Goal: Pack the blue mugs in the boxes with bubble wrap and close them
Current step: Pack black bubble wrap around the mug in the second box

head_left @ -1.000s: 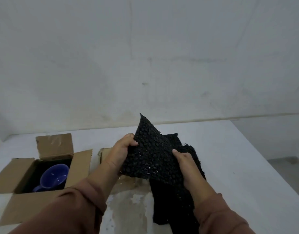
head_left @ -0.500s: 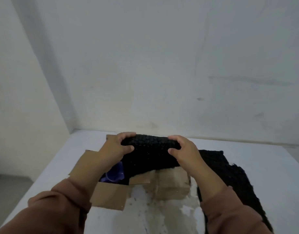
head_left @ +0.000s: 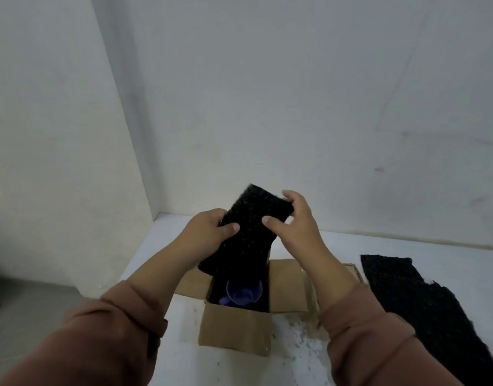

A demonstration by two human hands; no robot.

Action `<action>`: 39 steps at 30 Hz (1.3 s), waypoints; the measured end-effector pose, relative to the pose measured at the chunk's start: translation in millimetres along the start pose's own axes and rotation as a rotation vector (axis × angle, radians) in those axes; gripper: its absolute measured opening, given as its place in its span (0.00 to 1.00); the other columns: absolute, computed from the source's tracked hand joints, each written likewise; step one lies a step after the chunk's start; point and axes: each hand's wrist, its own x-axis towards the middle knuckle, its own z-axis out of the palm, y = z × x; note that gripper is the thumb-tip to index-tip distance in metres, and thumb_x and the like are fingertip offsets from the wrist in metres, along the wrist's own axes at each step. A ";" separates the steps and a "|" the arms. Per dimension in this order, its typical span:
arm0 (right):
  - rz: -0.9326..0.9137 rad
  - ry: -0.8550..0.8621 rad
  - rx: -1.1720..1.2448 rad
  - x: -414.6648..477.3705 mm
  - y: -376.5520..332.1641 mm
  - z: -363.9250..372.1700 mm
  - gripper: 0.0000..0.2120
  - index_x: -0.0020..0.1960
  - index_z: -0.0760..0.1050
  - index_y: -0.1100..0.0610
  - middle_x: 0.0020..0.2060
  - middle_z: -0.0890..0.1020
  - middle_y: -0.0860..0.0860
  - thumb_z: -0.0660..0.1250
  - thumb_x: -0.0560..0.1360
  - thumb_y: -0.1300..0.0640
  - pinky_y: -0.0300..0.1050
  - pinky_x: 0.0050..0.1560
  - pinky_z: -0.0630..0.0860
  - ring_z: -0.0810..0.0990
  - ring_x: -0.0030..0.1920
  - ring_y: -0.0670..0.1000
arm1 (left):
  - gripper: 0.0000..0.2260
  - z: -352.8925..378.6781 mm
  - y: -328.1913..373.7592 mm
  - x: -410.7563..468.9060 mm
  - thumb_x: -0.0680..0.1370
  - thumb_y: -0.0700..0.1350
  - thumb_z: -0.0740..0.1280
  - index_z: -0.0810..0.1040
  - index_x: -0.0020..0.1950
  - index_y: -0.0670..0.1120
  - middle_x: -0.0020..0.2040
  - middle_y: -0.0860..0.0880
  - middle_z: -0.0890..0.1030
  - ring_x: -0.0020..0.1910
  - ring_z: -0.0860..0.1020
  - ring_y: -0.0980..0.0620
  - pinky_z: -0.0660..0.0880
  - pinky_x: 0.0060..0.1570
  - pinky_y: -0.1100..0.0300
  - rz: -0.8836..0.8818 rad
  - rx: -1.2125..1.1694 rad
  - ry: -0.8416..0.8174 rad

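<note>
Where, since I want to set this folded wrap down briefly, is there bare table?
Bare table runs along the back wall, beyond the open box, second box and loose black sheet. Another patch lies in front of the open box, between the sleeves, speckled. The middle is crowded: boxes side by side, sheet just right of them.

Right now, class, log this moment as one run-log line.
step: padding box | left hand: grips folded black bubble wrap | right hand: holds its upper end | blue mug: inside open box
</note>
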 end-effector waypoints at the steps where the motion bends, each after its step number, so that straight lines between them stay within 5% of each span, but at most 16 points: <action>1: 0.125 -0.032 0.099 -1.1 3.6 3.2 0.33 0.71 0.60 0.50 0.61 0.68 0.46 0.72 0.71 0.52 0.46 0.61 0.69 0.69 0.62 0.48 | 0.05 -4.0 -5.1 0.6 0.78 0.47 0.66 0.78 0.50 0.47 0.47 0.47 0.84 0.47 0.82 0.47 0.77 0.43 0.57 -0.034 -0.166 -0.021; 3: 0.363 -0.197 0.318 -3.1 14.8 10.9 0.34 0.73 0.59 0.53 0.63 0.73 0.50 0.71 0.72 0.50 0.49 0.61 0.71 0.74 0.62 0.51 | 0.08 -8.6 -16.2 3.1 0.79 0.47 0.66 0.78 0.56 0.47 0.53 0.47 0.84 0.53 0.81 0.46 0.77 0.50 0.53 -0.095 -0.385 -0.080; 6: 0.477 -0.368 0.556 -8.5 25.5 23.1 0.18 0.62 0.73 0.60 0.59 0.80 0.58 0.68 0.74 0.59 0.53 0.62 0.74 0.79 0.59 0.56 | 0.11 -11.5 -29.5 4.7 0.79 0.45 0.64 0.77 0.61 0.46 0.58 0.45 0.82 0.58 0.80 0.45 0.76 0.54 0.50 -0.174 -0.533 -0.126; 10: 0.417 -0.272 0.528 -9.7 24.7 30.5 0.09 0.50 0.80 0.58 0.50 0.84 0.57 0.65 0.73 0.67 0.51 0.52 0.79 0.82 0.49 0.56 | 0.10 -13.7 -45.5 2.6 0.80 0.41 0.63 0.78 0.60 0.46 0.56 0.46 0.83 0.55 0.80 0.46 0.78 0.47 0.53 -0.200 -0.570 -0.201; 13: 0.417 -0.256 0.445 -9.2 21.5 26.5 0.13 0.40 0.82 0.55 0.42 0.84 0.55 0.61 0.74 0.68 0.46 0.39 0.81 0.83 0.41 0.55 | 0.13 -16.8 -55.4 2.2 0.79 0.34 0.56 0.79 0.48 0.43 0.47 0.44 0.81 0.43 0.79 0.48 0.77 0.38 0.59 -0.213 -0.707 -0.230; 15: 0.424 -0.254 0.425 -10.2 20.8 23.9 0.16 0.38 0.81 0.57 0.42 0.84 0.56 0.58 0.75 0.69 0.46 0.38 0.81 0.83 0.41 0.56 | 0.12 -17.8 -60.2 1.1 0.76 0.38 0.55 0.78 0.47 0.43 0.44 0.42 0.80 0.40 0.78 0.48 0.76 0.35 0.58 -0.228 -0.827 -0.260; 18: 0.385 -0.252 0.465 -11.9 22.0 21.9 0.19 0.40 0.82 0.60 0.48 0.83 0.59 0.53 0.75 0.69 0.50 0.49 0.80 0.81 0.50 0.58 | 0.14 -15.5 -63.2 -0.7 0.73 0.47 0.66 0.78 0.56 0.44 0.49 0.41 0.82 0.46 0.79 0.45 0.76 0.43 0.53 -0.274 -0.759 -0.339; 20: 0.352 -0.253 0.465 -10.1 25.4 22.0 0.16 0.44 0.82 0.60 0.53 0.81 0.59 0.56 0.76 0.64 0.53 0.57 0.77 0.79 0.55 0.58 | 0.16 -8.8 -63.6 2.0 0.74 0.39 0.67 0.76 0.61 0.40 0.58 0.38 0.81 0.55 0.79 0.41 0.75 0.56 0.47 -0.277 -0.634 -0.331; 22: 0.348 -0.279 0.430 -6.0 30.8 22.4 0.10 0.55 0.79 0.54 0.59 0.78 0.55 0.62 0.76 0.54 0.57 0.62 0.75 0.77 0.60 0.56 | 0.14 -3.4 -61.5 5.5 0.76 0.32 0.64 0.74 0.62 0.38 0.61 0.36 0.79 0.57 0.79 0.39 0.75 0.58 0.45 -0.290 -0.616 -0.202; 25: 0.381 -0.351 0.350 0.1 34.8 23.6 0.21 0.63 0.70 0.49 0.60 0.76 0.54 0.70 0.72 0.55 0.53 0.51 0.79 0.78 0.58 0.55 | 0.16 0.8 -58.1 10.6 0.76 0.30 0.63 0.71 0.64 0.38 0.61 0.37 0.79 0.57 0.79 0.40 0.77 0.55 0.46 -0.273 -0.701 -0.119; 28: 0.274 -0.292 0.199 3.3 29.1 24.3 0.13 0.52 0.75 0.53 0.50 0.81 0.56 0.68 0.71 0.66 0.53 0.45 0.80 0.81 0.48 0.55 | 0.14 -1.7 -52.4 10.3 0.76 0.33 0.65 0.70 0.61 0.40 0.57 0.40 0.79 0.54 0.80 0.42 0.80 0.47 0.49 -0.246 -0.711 -0.180; 31: 0.148 -0.259 -0.011 5.4 19.8 24.7 0.10 0.46 0.76 0.51 0.42 0.81 0.52 0.68 0.70 0.65 0.49 0.43 0.78 0.80 0.43 0.53 | 0.08 -6.2 -44.3 9.6 0.77 0.42 0.66 0.75 0.56 0.46 0.53 0.45 0.81 0.52 0.80 0.47 0.80 0.43 0.53 -0.204 -0.529 -0.255; 34: 0.052 -0.257 -0.144 6.0 14.3 29.1 0.20 0.60 0.73 0.48 0.50 0.79 0.49 0.68 0.70 0.63 0.38 0.42 0.76 0.78 0.50 0.50 | 0.07 -5.4 -41.2 10.3 0.77 0.43 0.66 0.79 0.54 0.51 0.51 0.45 0.83 0.50 0.81 0.47 0.78 0.47 0.52 -0.157 -0.287 -0.244; 36: 0.123 -0.183 0.039 4.0 14.3 30.9 0.28 0.68 0.66 0.47 0.54 0.76 0.50 0.70 0.71 0.61 0.37 0.43 0.76 0.78 0.53 0.51 | 0.08 -2.1 -42.5 10.7 0.78 0.41 0.66 0.78 0.56 0.49 0.53 0.42 0.83 0.50 0.81 0.45 0.78 0.47 0.52 -0.165 -0.337 -0.209; 39: 0.316 -0.251 0.362 0.4 23.6 31.5 0.25 0.65 0.69 0.54 0.55 0.79 0.54 0.71 0.71 0.64 0.45 0.48 0.79 0.80 0.53 0.54 | 0.11 2.1 -46.9 9.6 0.78 0.37 0.63 0.74 0.60 0.44 0.56 0.40 0.81 0.53 0.81 0.43 0.79 0.47 0.50 -0.229 -0.563 -0.206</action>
